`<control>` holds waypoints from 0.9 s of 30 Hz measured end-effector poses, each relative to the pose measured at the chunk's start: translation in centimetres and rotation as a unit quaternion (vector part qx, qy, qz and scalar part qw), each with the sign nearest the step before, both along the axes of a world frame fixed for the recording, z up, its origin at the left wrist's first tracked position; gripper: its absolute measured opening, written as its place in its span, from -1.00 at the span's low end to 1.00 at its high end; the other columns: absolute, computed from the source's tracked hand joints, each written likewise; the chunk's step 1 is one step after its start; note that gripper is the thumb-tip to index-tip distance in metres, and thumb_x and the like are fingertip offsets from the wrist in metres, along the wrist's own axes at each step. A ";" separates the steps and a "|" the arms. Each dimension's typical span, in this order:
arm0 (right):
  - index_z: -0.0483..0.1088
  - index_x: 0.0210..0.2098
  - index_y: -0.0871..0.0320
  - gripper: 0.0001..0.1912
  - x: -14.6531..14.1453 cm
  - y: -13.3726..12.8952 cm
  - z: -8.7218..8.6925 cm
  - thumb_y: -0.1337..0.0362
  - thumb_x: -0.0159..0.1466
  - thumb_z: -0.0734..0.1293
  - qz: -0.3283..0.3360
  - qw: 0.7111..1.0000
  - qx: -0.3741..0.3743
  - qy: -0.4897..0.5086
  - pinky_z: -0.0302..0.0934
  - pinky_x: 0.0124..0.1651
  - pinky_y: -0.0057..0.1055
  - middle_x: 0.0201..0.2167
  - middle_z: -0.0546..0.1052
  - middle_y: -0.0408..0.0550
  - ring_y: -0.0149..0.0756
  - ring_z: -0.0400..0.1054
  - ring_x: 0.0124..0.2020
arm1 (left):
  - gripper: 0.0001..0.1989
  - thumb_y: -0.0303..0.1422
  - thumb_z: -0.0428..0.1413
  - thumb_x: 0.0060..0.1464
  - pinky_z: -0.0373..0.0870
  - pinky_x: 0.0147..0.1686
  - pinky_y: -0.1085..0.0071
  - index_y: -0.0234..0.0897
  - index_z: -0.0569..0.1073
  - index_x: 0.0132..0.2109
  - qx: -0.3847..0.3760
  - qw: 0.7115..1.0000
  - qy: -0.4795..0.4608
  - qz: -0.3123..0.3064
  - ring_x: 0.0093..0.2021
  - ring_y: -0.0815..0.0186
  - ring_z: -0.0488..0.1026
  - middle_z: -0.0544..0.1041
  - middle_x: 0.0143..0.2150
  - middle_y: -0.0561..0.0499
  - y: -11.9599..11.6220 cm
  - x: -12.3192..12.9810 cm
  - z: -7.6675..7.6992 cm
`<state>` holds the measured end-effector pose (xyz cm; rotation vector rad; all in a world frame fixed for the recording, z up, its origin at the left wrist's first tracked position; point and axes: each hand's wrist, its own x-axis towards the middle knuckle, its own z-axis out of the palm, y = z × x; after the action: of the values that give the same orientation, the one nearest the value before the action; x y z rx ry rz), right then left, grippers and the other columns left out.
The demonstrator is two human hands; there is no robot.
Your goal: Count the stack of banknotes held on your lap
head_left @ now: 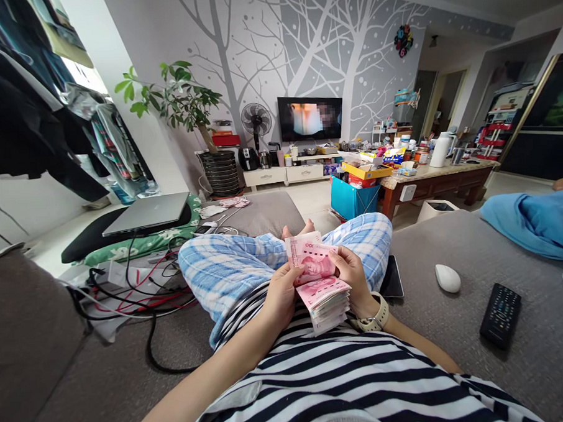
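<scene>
A thick wad of pink 100 banknotes (323, 301), folded over, is in front of my belly, its layered edges facing me. My left hand (285, 292) grips it from the left, the thumb lying on the notes' face. From the right, my right hand (352, 273) closes on the upper part of the notes, thumb and fingers at their right edge. The upper part stands up with the printed portrait showing. Fingers behind the notes are hidden. My crossed legs in blue plaid trousers (232, 269) lie beyond, and a pale watch (377, 315) is on my right wrist.
On the grey sofa to my right lie a phone (393, 277), a white mouse (447, 278) and a black remote (500, 315). Tangled cables (136, 292) and a laptop (146, 214) on cushions are at my left. A cluttered coffee table (469, 173) stands ahead right.
</scene>
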<state>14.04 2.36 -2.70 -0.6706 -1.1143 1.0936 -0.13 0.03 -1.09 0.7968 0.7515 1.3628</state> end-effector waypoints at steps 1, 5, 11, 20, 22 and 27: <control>0.16 -0.56 0.12 -0.62 0.1 0.1 -0.1 0.06 0.17 0.36 -0.006 1.000 0.001 -0.007 -0.11 -0.54 -0.46 -0.64 0.14 -0.27 -0.48 -0.04 -0.59 | -0.81 -0.37 0.29 -0.20 0.42 -0.31 0.35 -0.30 0.55 -0.34 0.001 1.000 0.001 0.000 -0.42 0.23 0.53 0.61 -0.43 -0.01 0.1 0.0 -0.1; 0.13 -0.58 0.11 -0.60 0.2 0.1 -0.3 0.05 0.18 0.35 -0.029 0.999 0.010 -0.021 -0.12 -0.54 -0.44 -0.64 0.12 -0.26 -0.45 -0.05 -0.58 | -0.79 -0.33 0.28 -0.17 0.42 -0.32 0.34 -0.33 0.56 -0.32 0.009 1.000 -0.007 0.024 -0.39 0.22 0.52 0.61 -0.42 -0.02 0.5 0.0 -0.5; 0.20 -0.56 0.13 -0.64 0.1 -0.6 0.3 0.07 0.23 0.32 -0.025 0.999 0.029 -0.018 -0.14 -0.52 -0.43 -0.63 0.13 -0.25 -0.45 -0.06 -0.58 | -0.80 -0.29 0.25 -0.16 0.40 -0.41 0.39 -0.35 0.54 -0.38 -0.014 0.997 -0.041 0.061 -0.47 0.30 0.46 0.57 -0.46 0.01 1.0 0.1 -0.9; 0.27 -0.54 0.15 -0.66 0.1 -0.8 0.3 0.08 0.24 0.33 -0.021 0.999 0.032 -0.004 -0.10 -0.51 -0.45 -0.61 0.20 -0.23 -0.46 -0.03 -0.56 | -0.83 -0.32 0.22 -0.16 0.38 -0.38 0.40 -0.34 0.54 -0.38 -0.009 0.998 -0.036 0.057 -0.44 0.30 0.45 0.58 -0.44 0.02 1.2 0.0 -1.1; 0.29 -0.53 0.16 -0.67 0.1 -0.8 0.3 0.09 0.24 0.34 -0.022 0.999 0.034 -0.002 -0.07 -0.50 -0.45 -0.60 0.23 -0.22 -0.45 0.00 -0.55 | -0.83 -0.32 0.21 -0.15 0.38 -0.38 0.40 -0.33 0.54 -0.38 -0.003 0.998 -0.030 0.057 -0.44 0.30 0.45 0.58 -0.44 0.02 1.2 0.0 -1.1; 0.33 -0.51 0.16 -0.69 0.1 -0.9 0.5 0.08 0.22 0.34 -0.030 0.999 0.031 -0.009 -0.03 -0.49 -0.45 -0.58 0.26 -0.20 -0.43 0.04 -0.54 | -0.85 -0.32 0.20 -0.15 0.38 -0.39 0.40 -0.32 0.54 -0.40 0.000 0.998 -0.019 0.061 -0.45 0.30 0.44 0.58 -0.44 0.04 0.9 0.1 -0.9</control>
<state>14.12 1.46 -2.23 -0.6615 -1.1318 1.0001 -0.04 0.96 -1.98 0.7333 0.7800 1.4833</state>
